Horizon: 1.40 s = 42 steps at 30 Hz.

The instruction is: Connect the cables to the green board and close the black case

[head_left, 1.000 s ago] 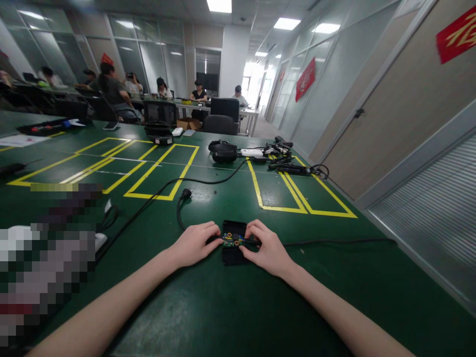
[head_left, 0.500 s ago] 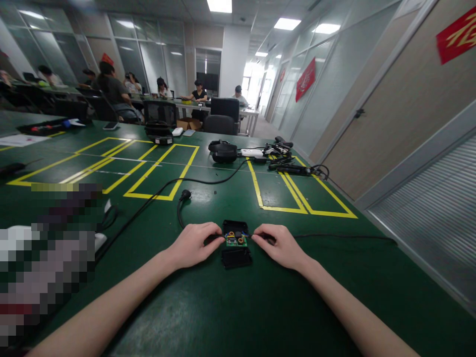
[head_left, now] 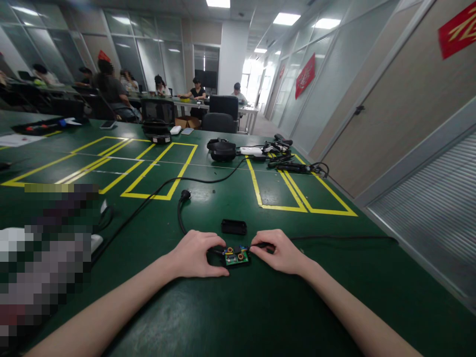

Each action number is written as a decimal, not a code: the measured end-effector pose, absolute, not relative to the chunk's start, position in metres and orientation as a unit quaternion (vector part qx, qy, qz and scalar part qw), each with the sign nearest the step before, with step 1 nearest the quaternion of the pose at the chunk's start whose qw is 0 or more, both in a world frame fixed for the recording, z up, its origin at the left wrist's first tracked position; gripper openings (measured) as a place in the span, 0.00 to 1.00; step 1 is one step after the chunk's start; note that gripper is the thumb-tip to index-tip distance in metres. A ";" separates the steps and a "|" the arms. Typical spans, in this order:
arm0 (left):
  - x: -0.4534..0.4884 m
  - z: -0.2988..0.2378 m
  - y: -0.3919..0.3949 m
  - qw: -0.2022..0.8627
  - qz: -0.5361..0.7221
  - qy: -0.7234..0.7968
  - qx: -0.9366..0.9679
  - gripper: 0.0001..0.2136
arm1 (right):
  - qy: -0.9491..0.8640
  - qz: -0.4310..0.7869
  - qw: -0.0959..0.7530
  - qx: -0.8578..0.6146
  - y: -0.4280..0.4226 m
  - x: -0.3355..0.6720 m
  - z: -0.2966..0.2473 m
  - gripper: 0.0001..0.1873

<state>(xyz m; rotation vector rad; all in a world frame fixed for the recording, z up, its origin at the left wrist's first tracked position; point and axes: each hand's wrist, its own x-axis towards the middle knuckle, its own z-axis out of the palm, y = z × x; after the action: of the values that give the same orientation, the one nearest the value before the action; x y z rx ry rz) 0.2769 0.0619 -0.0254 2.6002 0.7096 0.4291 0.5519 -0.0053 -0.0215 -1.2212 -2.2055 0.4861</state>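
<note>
A small green circuit board point(head_left: 231, 260) with copper-wound coils lies over a black plastic case half point(head_left: 244, 265), whose dark edge shows around it. My left hand point(head_left: 197, 254) is curled at the left end, thumb at the near edge and index finger at the far edge, gripping the case half. A black cable runs into the board beneath that hand's arch. On the other side, my right hand point(head_left: 277, 252) pinches the black cable point(head_left: 260, 245) close to where its thin wires meet the board. The other case half point(head_left: 233, 226) lies just beyond the board.
A black plug point(head_left: 185, 195) on its cord lies ahead of my left hand. A long cable point(head_left: 193, 179) crosses the green table point(head_left: 238, 317). Black headgear point(head_left: 221, 150) and tangled cables point(head_left: 284, 158) lie farther back. Blurred items occupy the left side. People sit at distant tables.
The board has moved nearer to me, over the near case half; the far case half now lies apart from it. My left hand has gone from pinching the cable to spanning the case half.
</note>
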 end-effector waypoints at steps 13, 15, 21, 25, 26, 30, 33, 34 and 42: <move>0.273 -0.027 0.067 0.199 0.178 0.288 0.920 0.15 | -0.795 0.163 0.270 -0.518 -0.001 0.546 -0.033 0.10; 0.273 -0.026 0.068 0.198 0.177 0.288 0.920 0.15 | -0.793 0.170 0.267 -0.520 0.000 0.545 -0.033 0.09; 0.270 -0.025 0.071 0.186 0.199 0.275 0.922 0.10 | -0.816 0.165 0.291 -0.472 0.001 0.546 -0.030 0.03; 0.270 -0.026 0.072 0.215 0.224 0.252 0.917 0.05 | -0.822 0.182 0.275 -0.465 0.000 0.548 -0.028 0.02; 0.271 -0.026 0.072 0.223 0.228 0.248 0.915 0.05 | -0.823 0.187 0.271 -0.464 0.000 0.549 -0.028 0.03; 0.272 -0.027 0.072 0.246 0.229 0.242 0.910 0.09 | -0.828 0.193 0.273 -0.450 0.000 0.551 -0.028 0.03; 0.271 -0.025 0.073 0.240 0.215 0.236 0.917 0.08 | -0.839 0.179 0.272 -0.436 0.001 0.551 -0.028 0.03; 0.270 -0.024 0.073 0.233 0.209 0.231 0.921 0.07 | -0.844 0.175 0.269 -0.430 0.001 0.550 -0.028 0.05; 0.272 -0.015 0.069 0.169 0.172 0.210 0.947 0.03 | -0.865 0.141 0.250 -0.413 0.000 0.546 -0.022 0.09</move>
<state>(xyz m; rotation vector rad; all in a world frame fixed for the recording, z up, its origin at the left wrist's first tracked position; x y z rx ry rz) 0.2719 0.0690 -0.0149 2.6931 0.5966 0.4895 0.5461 0.0002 -0.0224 -1.1239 -2.3543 0.3843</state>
